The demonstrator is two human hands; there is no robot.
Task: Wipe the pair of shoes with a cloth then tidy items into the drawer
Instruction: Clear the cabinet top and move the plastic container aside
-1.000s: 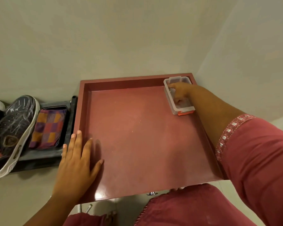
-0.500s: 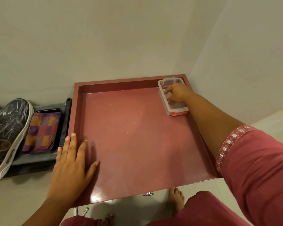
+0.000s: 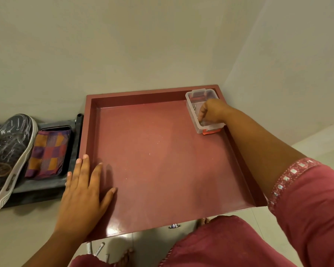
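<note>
A dark red drawer (image 3: 89,132) stands pulled open, its floor bare. In its far right corner sits a clear plastic box (image 3: 203,93) with an orange clip at its near end. My right hand (image 3: 210,111) reaches into the box, fingers curled down inside it and gripping its right wall. My left hand (image 3: 81,191) lies flat with fingers spread on the drawer's front left corner. To the left, a dark shoe with a white sole (image 3: 10,147) lies beside a folded checkered cloth (image 3: 48,153). A second shoe is cut off at the left edge.
Shoe and cloth rest on a dark grey tray (image 3: 44,186) touching the drawer's left side. Plain walls stand close behind and to the right. A metal knob (image 3: 174,225) shows under the drawer's front. White pen-like sticks (image 3: 99,248) lie on the floor by my feet.
My right hand has turned from lying over the box to fingers curled down inside it. The box and my left hand have stayed where they were; the view shifted slightly.
</note>
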